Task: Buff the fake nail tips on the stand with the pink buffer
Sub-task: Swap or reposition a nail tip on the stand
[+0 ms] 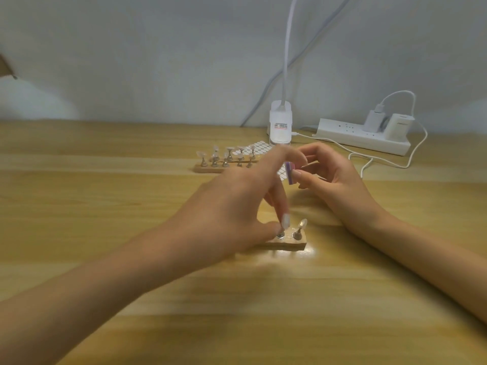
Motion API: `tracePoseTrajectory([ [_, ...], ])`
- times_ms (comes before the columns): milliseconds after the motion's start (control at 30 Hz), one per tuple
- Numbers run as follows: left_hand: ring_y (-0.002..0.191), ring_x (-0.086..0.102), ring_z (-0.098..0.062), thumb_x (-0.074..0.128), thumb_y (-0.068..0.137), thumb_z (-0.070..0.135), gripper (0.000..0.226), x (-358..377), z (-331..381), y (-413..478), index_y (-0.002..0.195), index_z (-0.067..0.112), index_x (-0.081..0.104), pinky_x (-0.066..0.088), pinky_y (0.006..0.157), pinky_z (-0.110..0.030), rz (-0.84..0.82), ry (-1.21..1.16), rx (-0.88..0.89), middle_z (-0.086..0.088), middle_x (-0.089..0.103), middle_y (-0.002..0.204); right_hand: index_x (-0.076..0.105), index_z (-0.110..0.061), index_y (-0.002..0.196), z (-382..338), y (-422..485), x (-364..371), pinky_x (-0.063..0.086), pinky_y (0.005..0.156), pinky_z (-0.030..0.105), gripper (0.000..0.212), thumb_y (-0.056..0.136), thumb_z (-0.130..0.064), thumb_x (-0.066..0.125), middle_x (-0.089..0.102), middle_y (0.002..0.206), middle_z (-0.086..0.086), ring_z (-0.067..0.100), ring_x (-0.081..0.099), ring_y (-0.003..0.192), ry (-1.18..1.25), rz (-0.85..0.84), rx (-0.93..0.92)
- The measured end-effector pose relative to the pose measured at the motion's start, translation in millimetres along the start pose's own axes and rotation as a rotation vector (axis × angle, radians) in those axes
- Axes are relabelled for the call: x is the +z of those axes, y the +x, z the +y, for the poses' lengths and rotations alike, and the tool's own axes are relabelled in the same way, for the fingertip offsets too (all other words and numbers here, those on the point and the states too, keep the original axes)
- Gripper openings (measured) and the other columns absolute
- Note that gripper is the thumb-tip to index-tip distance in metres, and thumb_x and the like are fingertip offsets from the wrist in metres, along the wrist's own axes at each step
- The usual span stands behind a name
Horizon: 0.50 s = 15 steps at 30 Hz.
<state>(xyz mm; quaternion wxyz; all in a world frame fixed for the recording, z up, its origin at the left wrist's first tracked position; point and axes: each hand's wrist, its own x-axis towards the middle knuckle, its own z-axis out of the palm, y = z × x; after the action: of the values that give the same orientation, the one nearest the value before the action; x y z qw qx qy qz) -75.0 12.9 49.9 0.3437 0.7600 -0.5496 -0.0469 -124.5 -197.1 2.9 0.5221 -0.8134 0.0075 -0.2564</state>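
far stand (203,168) with nail tips (229,148), toward back edge of table (105,233) | left hand (232,206) — thumb and finger pinch a peg (281,235) on near stand (297,245), table's middle | nail tip (303,223) on next peg | pink buffer (291,173) — pinched by right hand (334,177), held above table behind near stand

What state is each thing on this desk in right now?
left hand, pinching a peg on the near stand
right hand, holding the pink buffer
rightmost nail tip, mounted on the near stand, untouched
far stands, carrying nail tips, untouched
power strip, two adapters plugged in
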Motion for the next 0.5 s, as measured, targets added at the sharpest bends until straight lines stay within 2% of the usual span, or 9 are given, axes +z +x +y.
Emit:
tracePoseTrajectory([
  [67,0.095,0.06,0.002,0.073,0.079,0.011,0.069,2,1,-2,0.13,0.043,0.039,0.051,0.088,-0.039,-0.016,0.061,-0.027,0.026,0.067,0.085,0.065,-0.024,0.106,-1,0,0,0.055,0.078,0.034,0.022,0.087,-0.028,0.074,0.071,0.097,-0.001,0.012,0.068,0.086,0.001,0.004,-0.004],
  [133,0.094,0.061,-0.001,0.072,0.079,0.012,0.07,3,-2,-2,0.132,0.043,0.038,0.05,0.09,-0.04,-0.02,0.078,-0.052,0.026,0.066,0.085,0.065,-0.024,0.107,-2,-1,0,0.056,0.077,0.03,0.028,0.084,-0.036,0.075,0.071,0.097,-0.003,0.01,0.069,0.087,-0.005,0.005,-0.007],
  [233,0.093,0.061,-0.001,0.072,0.082,0.014,0.077,5,-8,-1,0.136,0.05,0.031,0.052,0.085,-0.039,-0.049,0.097,-0.084,0.024,0.064,0.087,0.065,-0.023,0.108,-2,-1,0,0.056,0.075,0.027,0.028,0.085,-0.035,0.074,0.071,0.096,-0.004,0.012,0.069,0.087,-0.008,0.002,-0.003],
  [333,0.091,0.062,0.0,0.071,0.084,0.015,0.075,7,-14,-1,0.13,0.057,0.028,0.053,0.083,-0.04,-0.065,0.082,-0.105,0.025,0.062,0.091,0.066,-0.018,0.11,-2,-1,0,0.055,0.075,0.027,0.033,0.083,-0.036,0.071,0.071,0.097,0.001,0.014,0.07,0.086,-0.002,0.009,0.004],
  [500,0.087,0.063,0.002,0.072,0.085,0.015,0.072,10,-21,1,0.13,0.056,0.031,0.055,0.083,-0.041,-0.057,0.022,-0.131,0.022,0.063,0.09,0.066,-0.018,0.11,-2,-1,1,0.055,0.078,0.034,0.034,0.083,-0.039,0.07,0.071,0.098,0.003,0.02,0.07,0.088,-0.005,0.003,0.011],
])
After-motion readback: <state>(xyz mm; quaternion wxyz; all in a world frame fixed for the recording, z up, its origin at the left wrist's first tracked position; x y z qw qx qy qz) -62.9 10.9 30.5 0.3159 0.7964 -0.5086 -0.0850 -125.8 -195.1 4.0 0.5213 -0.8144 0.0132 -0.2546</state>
